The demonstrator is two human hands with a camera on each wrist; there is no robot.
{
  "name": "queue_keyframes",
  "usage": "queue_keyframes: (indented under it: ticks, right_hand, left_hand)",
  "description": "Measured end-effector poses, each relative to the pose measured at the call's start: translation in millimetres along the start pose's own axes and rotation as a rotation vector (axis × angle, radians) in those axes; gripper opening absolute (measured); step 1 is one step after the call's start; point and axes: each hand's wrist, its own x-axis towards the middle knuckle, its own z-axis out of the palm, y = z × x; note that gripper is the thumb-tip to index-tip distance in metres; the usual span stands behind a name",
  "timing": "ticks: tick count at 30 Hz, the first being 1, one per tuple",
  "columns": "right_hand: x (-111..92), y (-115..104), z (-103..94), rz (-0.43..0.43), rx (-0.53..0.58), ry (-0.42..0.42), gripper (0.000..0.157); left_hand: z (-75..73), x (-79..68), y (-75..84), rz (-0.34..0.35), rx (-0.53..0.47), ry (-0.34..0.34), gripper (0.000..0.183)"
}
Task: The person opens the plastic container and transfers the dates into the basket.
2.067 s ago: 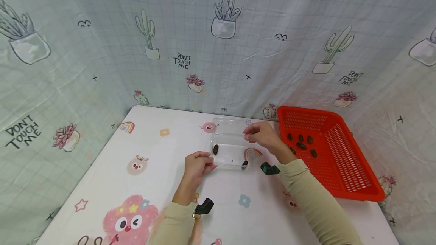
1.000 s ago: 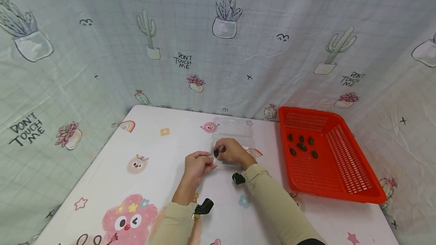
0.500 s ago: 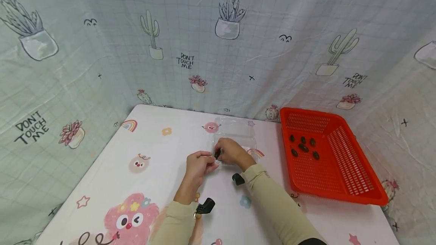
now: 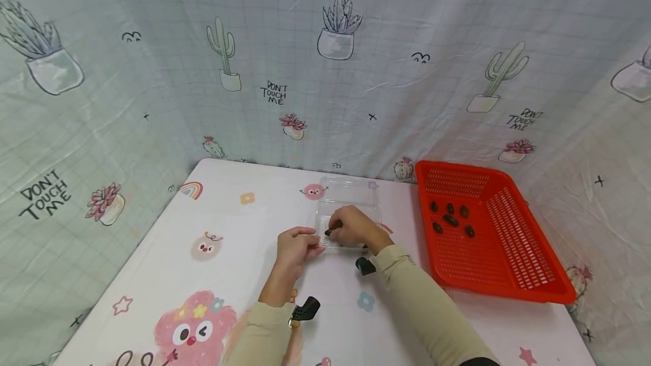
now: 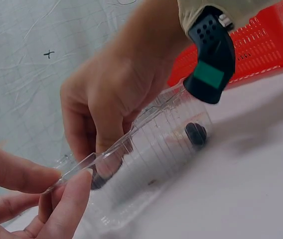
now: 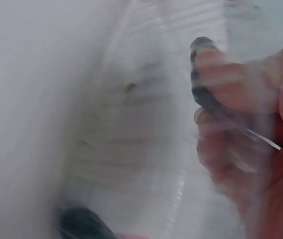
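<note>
A clear plastic clamshell box (image 4: pixel 351 208) stands on the table with its lid folded back. My left hand (image 4: pixel 296 247) pinches the rim at the box's near left corner, thumb and finger on either side of the plastic (image 5: pixel 76 169). Reaching inside, my right hand (image 4: pixel 354 227) pinches a dark, date-like oval piece (image 4: pixel 328 232) between thumb and fingers. The right wrist view shows this oval piece (image 6: pixel 199 74) along the fingertips. A second dark oval piece (image 5: pixel 196 133) lies at the box's near right end, mostly covered by my right hand in the head view.
A red slotted plastic basket (image 4: pixel 498 264) stands to the right, holding several similar dark oval pieces (image 4: pixel 450 219). Patterned cloth (image 4: pixel 325 100) hangs behind the white printed table (image 4: pixel 244 253). A small dark crumb (image 5: pixel 152 181) lies in the box.
My right hand has come from the box's right side into its left part, taken hold of the oval piece there and shifted slightly right with it. My left hand keeps its grip.
</note>
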Motion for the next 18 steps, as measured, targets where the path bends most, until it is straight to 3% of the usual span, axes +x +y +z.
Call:
queue_keyframes:
  ticks: [5,18]
  right_hand:
    - [-8,0,-12.7,0.010,0.031,0.026,0.005]
    - [-45,-10,-58.3,0.085,0.247,0.123,0.004]
  left_hand:
    - [-0.8,1.8,-2.3,-0.001,0.011,-0.005,0.031]
    - [0.6,1.2,-6.1,0.005,-0.004,0.002,0.030]
